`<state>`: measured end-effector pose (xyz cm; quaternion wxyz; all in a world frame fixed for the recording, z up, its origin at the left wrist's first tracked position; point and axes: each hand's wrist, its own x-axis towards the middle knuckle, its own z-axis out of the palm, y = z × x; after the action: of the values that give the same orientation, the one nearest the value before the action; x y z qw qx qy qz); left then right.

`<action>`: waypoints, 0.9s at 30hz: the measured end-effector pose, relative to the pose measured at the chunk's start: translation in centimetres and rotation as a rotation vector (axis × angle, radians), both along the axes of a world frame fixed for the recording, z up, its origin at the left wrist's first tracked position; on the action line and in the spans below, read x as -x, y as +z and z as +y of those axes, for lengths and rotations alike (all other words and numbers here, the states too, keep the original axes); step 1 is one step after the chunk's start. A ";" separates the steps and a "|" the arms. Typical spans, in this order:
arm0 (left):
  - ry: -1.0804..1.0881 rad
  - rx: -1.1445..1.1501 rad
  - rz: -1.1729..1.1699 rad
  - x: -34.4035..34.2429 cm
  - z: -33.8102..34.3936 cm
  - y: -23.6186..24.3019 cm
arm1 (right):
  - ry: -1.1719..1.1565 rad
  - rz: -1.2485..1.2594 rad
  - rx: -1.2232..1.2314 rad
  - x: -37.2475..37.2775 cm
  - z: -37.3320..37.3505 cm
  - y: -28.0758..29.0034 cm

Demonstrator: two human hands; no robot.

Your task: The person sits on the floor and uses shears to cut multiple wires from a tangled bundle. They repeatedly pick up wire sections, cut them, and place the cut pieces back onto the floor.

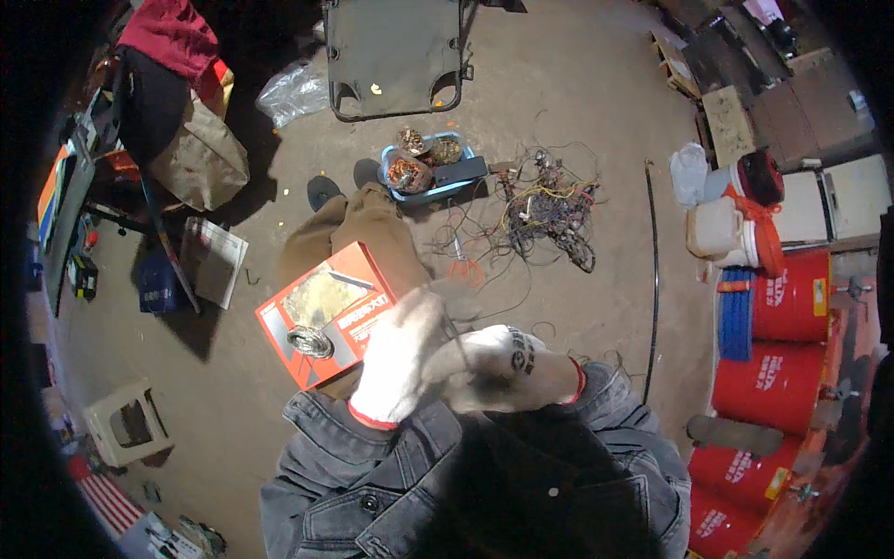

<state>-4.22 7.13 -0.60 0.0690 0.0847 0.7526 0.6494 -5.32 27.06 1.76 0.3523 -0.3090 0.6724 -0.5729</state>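
Both my hands wear white knit gloves with red cuffs and are brought together above my lap, smeared by motion. My left hand (pixel 399 359) is closed, its fingers bent toward the right. My right hand (pixel 512 368) closes in from the other side, its fingers pressed against the left. A thin dark wire (pixel 453 328) shows faintly between them; its ends are hidden or blurred. Just left of my hands, a red and grey box (pixel 291 347) lies across my thighs. On it rest a yellowish, stained slab (pixel 319 298), a dark slim stick (pixel 350 279) and a coil of silvery wire (pixel 310 342).
Ahead, a light blue basket (pixel 424 196) holds bags of copper-coloured scrap and a black phone-like slab (pixel 461 171). Tangled cables (pixel 554 210) spread over the floor beside it. A folding seat (pixel 396 56) stands beyond. Red drums (pixel 768 382) line the right; a dark rod (pixel 654 279) lies nearer.
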 end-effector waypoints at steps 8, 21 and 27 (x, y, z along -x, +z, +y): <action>0.184 -0.569 -0.588 0.2 -1.1 3.3 | -0.242 -1.018 0.928 2.9 -1.7 -6.3; 0.923 -0.106 0.154 -8.8 -18.7 9.4 | -1.371 -0.731 1.081 15.2 9.1 -18.4; 1.194 0.011 0.225 -12.7 -28.6 7.8 | -1.507 -1.090 1.399 16.1 20.8 -22.1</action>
<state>8.43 -21.47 7.20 -0.3867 -0.2843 0.6762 0.5589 -21.40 47.87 -20.30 -0.0825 0.3292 -0.0176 -0.9405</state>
